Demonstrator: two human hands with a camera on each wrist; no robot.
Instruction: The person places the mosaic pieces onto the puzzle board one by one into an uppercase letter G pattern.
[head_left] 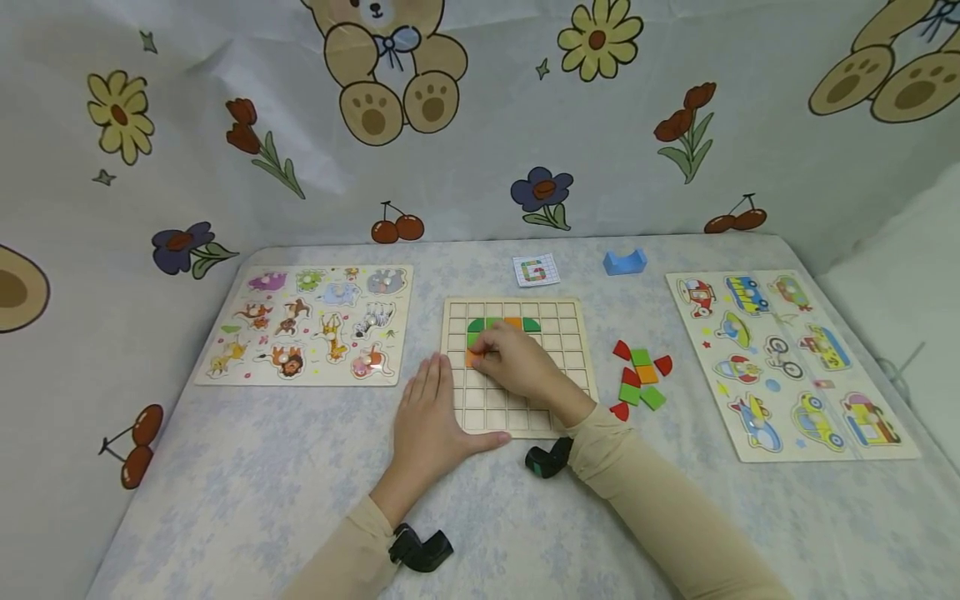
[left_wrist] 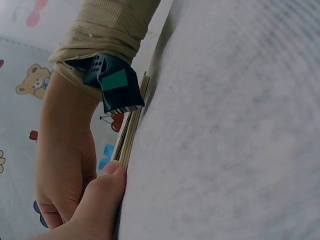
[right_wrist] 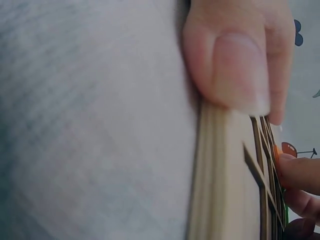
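**Two hands at the wooden grid board**

Nearest the camera, the left hand (head_left: 429, 417) lay flat and released on the cloth-covered counter (head_left: 225, 500), fingers straight, its thumb against the near-left edge of the square wooden grid board (head_left: 517, 417). The right hand (head_left: 521, 367) rested on the board with fingers curled over a small orange square tile (head_left: 472, 358), touching it; whether it pinched the tile cannot be told. Beyond it, one row of four tiles, green and orange (head_left: 504, 324), sat in the board's upper cells. Right of the board lay a loose cluster of seven red, green and orange pieces (head_left: 640, 377). Two picture peg puzzles flanked the scene: animals (head_left: 311, 325) left, vehicles (head_left: 787, 358) right. Farthest were one pattern card (head_left: 536, 270) and one blue block (head_left: 625, 262).
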